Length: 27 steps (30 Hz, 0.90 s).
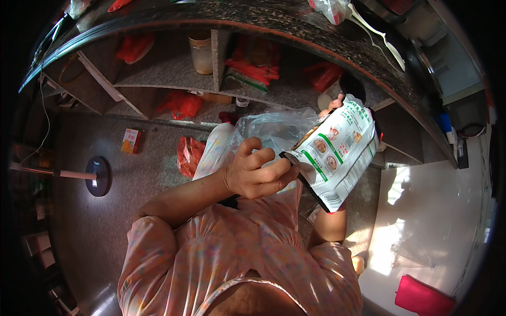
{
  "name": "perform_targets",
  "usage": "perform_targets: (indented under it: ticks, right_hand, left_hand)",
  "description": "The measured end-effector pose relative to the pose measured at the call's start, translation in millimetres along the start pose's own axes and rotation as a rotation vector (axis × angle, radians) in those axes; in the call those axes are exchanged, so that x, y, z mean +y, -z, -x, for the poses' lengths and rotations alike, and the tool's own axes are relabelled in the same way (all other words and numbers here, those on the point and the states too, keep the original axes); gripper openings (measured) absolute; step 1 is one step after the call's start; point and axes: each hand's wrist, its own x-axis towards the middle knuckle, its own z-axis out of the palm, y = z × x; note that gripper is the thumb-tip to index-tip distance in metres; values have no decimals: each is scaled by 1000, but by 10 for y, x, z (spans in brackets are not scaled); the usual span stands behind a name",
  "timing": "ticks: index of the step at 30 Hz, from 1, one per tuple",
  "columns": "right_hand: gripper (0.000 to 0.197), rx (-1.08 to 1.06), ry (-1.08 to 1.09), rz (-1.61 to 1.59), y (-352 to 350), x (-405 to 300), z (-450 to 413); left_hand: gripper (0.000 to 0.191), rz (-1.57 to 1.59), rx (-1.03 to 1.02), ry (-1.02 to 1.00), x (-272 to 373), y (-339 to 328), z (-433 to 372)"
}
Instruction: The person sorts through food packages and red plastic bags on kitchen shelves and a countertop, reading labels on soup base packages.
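Note:
A white-and-green printed food pouch (336, 154) is held tilted in front of my chest, its printed back and barcode facing up. My left hand (259, 170) is curled, with its fingertips pinching the dark edge at the pouch's near-left corner. Behind the pouch, my right hand (334, 104) supports it; only some fingertips show past its upper-left edge. The pouch hides the rest of that hand. A clear plastic bag (272, 126) lies crumpled over my lap, just beyond my left hand.
A dark stone counter (253, 15) arches above open shelves with red plastic bags (255, 59) and a jar (201, 53). On the floor are a small box (130, 141), a red bag (189, 156) and a round stand base (98, 175). A pink item (425, 296) lies right.

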Motion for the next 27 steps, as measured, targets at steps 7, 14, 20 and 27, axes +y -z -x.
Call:
perform_targets:
  ticks: [7,14,20,27]
  right_hand:
    - [60,48,-2,4,-14,20,30]
    - [61,179,41,0,-54,-1,41]
    - [61,186,111,179,91,46,70]
    - [53,276,389,1451,320,-27,85]
  left_hand:
    - [20,8,4,59,-36,-2,1]
    - [17,-31,-66,115,-60,0,2]
    - [56,118,-372,269,-83,-73,-86]
    - [64,459,-399,648,-51,-233,-110]
